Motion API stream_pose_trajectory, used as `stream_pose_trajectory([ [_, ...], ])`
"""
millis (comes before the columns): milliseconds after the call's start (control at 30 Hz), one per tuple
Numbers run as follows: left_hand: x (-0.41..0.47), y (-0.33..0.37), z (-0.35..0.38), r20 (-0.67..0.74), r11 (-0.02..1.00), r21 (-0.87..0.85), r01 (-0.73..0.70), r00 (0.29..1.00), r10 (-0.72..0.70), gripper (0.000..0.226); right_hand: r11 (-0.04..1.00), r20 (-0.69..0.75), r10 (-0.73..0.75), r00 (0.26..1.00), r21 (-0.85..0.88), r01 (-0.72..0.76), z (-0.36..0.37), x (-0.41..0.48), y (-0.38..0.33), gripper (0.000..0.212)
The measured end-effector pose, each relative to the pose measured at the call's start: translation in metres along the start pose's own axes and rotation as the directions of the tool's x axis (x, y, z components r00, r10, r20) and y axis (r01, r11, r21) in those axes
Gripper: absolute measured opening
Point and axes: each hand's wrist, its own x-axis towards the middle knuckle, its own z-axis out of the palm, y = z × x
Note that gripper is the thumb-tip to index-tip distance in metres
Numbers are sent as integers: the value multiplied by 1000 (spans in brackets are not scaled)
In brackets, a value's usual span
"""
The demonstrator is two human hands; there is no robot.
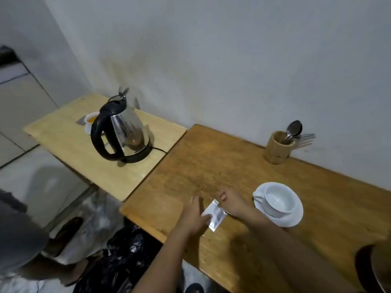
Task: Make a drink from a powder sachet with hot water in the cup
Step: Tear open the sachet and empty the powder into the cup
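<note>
Both hands pinch the sachet: left hand on its near-left edge, right hand on its far-right corner; the empty cup sits just right.

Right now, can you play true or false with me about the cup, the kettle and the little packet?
1. The white ceramic cup sits on a white saucer. True.
2. The cup is full of hot water. False: it looks empty.
3. Both hands, left and right, touch the small silvery white sachet. True.
4. The shiny steel kettle with a black handle stands on the darker wooden table. False: it stands on the paler wooden table.
5. The round wooden holder holds a spoon and forks. True.
</note>
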Motion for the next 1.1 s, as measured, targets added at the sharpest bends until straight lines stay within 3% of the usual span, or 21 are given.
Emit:
stream_pose_trajectory([
  [267, 0, -3, 24, -95, 995, 68, 77, 993, -70, 43, 999, -30, 0, 1000, -37, -1, 22, -1, 10, 33],
  [433, 3, -4, 23, -52, 994, 10, 111, 992, -111, 40, 999, -43, 41, 998, 18, -40, 21, -2, 14, 19],
  [533, 5, -7, 22, 3, 993, 28, 117, 993, -117, 38, 998, -15, 43, 999, 45, -42, 19, -4, 14, 26],
  [600, 5, -8, 20, 20, 995, 11, 95, 995, -95, 24, 997, 36, 30, 999, 63, -33, 14, -9, 10, 22],
  [733, 2, -5, 7, 76, 923, -376, 82, 995, -58, 23, 991, 159, -12, 987, 133, -9, -9, -19, -1, 22],
  [800, 2, 2, -3, 74, 876, -480, 54, 997, -21, 26, 990, 191, -25, 981, 140, -2, -23, -24, -9, 21],
  [1033, 20, 59, -39, 59, 846, -523, -104, 986, 158, 2, 989, -88, -142, 986, 41, 146, -86, -42, -39, 32],
  [1100, 26, 76, -46, 20, 825, -549, -133, 985, 172, 7, 989, -144, -138, 980, 41, 145, -102, -48, -46, 29],
])
